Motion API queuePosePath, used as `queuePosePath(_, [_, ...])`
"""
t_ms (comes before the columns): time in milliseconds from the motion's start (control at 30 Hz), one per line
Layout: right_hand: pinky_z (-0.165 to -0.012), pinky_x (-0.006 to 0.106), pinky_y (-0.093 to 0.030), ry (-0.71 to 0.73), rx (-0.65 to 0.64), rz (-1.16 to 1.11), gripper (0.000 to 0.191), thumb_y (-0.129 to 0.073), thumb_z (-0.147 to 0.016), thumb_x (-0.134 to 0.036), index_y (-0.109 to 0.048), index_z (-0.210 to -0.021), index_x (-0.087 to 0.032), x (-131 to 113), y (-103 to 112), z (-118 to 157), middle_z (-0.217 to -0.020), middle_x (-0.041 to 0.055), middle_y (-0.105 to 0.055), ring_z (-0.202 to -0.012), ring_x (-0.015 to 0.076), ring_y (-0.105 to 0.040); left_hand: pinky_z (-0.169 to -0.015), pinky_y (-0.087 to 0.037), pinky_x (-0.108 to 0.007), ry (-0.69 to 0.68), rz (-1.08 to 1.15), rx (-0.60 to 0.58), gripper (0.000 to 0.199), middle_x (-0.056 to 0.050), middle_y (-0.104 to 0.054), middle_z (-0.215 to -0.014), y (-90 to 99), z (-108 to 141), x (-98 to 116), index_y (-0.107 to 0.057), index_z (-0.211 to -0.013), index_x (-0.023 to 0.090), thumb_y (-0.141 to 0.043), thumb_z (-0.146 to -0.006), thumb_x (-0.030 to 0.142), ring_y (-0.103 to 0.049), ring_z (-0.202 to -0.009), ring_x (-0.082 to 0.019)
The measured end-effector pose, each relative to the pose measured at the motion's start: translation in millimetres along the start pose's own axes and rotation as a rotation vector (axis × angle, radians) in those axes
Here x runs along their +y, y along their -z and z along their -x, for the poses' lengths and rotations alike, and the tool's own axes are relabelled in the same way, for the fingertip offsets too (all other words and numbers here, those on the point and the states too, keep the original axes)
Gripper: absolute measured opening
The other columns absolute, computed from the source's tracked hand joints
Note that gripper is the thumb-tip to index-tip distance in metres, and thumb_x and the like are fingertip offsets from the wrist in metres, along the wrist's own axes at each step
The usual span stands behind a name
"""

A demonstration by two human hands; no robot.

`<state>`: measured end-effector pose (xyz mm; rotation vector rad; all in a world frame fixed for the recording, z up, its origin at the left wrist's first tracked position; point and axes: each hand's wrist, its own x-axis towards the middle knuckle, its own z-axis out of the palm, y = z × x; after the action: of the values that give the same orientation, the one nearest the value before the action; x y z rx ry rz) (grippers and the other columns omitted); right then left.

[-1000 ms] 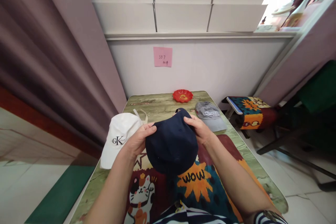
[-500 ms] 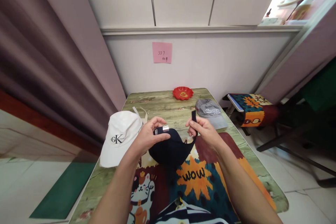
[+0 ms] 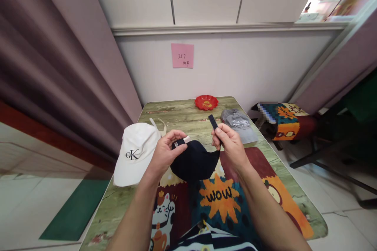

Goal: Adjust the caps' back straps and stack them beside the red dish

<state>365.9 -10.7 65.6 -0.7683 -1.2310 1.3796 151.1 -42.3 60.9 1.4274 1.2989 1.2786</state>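
Head view: holding navy cap (image 3: 194, 161) over table (image 3: 176, 114), between white cap (image 3: 141, 141) left and grey cap (image 3: 239, 125) right. Pinching loose strap end (image 3: 214, 122) in right hand (image 3: 231, 141), band beside likely clasp (image 3: 187, 139) in left hand (image 3: 166, 151). Seemingly adjusting strap; calls for lining up both ends.

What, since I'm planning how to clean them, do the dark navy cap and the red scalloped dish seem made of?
Dark navy cap: matte cloth, perhaps cotton; it shows little shine and curves softly between the left hand and right hand. Red scalloped dish: probably glossy plastic, judging by its smooth sheen and thin wavy rim; lacquered metal is possible.
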Motion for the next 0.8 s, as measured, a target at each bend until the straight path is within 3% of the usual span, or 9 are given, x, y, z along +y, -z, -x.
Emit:
queuePosePath(133, [-0.056, 0.023, -0.043, 0.046, -0.011, 0.081, 0.025, -0.060, -0.092, -0.044, -0.063, -0.084, -0.020, 3, -3, 0, -0.067, -0.0025, -0.058, -0.054, 0.0097, -0.053, -0.078, -0.048, -0.027, 0.017, -0.033, 0.026, 0.028, 0.000, -0.066, -0.088, -0.1, 1, 0, -0.065, -0.095, 0.022, -0.078, -0.070, 0.025, -0.062, -0.086, -0.018])
queuePosePath(300, [-0.050, 0.022, -0.037, 0.049, -0.050, 0.226, 0.027, -0.057, -0.093, -0.044, -0.066, -0.085, -0.019, 7, -7, 1, -0.063, -0.0033, -0.055, -0.051, 0.0093, -0.048, -0.077, -0.046, -0.027, -0.027, -0.110, 0.080, 0.026, 0.000, -0.066, -0.091, 0.6, 2, -1, -0.065, -0.096, 0.021, -0.077, -0.073, 0.027, -0.062, -0.086, -0.017])
queuePosePath(433, [-0.059, 0.024, -0.037, 0.117, -0.095, 0.428, 0.027, -0.057, -0.094, -0.039, -0.067, -0.079, -0.018, 4, -8, 0, -0.061, -0.0023, -0.055, -0.059, 0.0112, -0.050, -0.081, -0.046, -0.026, -0.053, -0.135, 0.077, 0.021, 0.000, -0.068, -0.092, 1.9, 2, -1, -0.067, -0.095, 0.021, -0.075, -0.077, 0.026, -0.063, -0.088, -0.016])
queuePosePath(633, [-0.060, 0.023, -0.037, 0.014, -0.132, 0.341, 0.024, -0.066, -0.086, -0.040, -0.066, -0.078, -0.018, 13, -15, -1, -0.068, -0.0020, -0.057, -0.063, 0.0117, -0.049, -0.078, -0.047, -0.022, 0.050, 0.158, -0.023, 0.032, -0.001, -0.070, -0.092, 1.5, 5, 5, -0.066, -0.099, 0.020, -0.082, -0.072, 0.025, -0.065, -0.087, -0.014])
queuePosePath(800, [-0.055, 0.023, -0.032, -0.025, -0.141, 0.234, 0.029, -0.059, -0.090, -0.044, -0.067, -0.079, -0.018, 20, -22, 1, -0.060, -0.0040, -0.050, -0.056, 0.0103, -0.043, -0.079, -0.048, -0.022, 0.110, 0.376, -0.113, 0.032, -0.002, -0.072, -0.092, 2.9, 4, 3, -0.064, -0.101, 0.020, -0.081, -0.073, 0.021, -0.066, -0.084, -0.013])
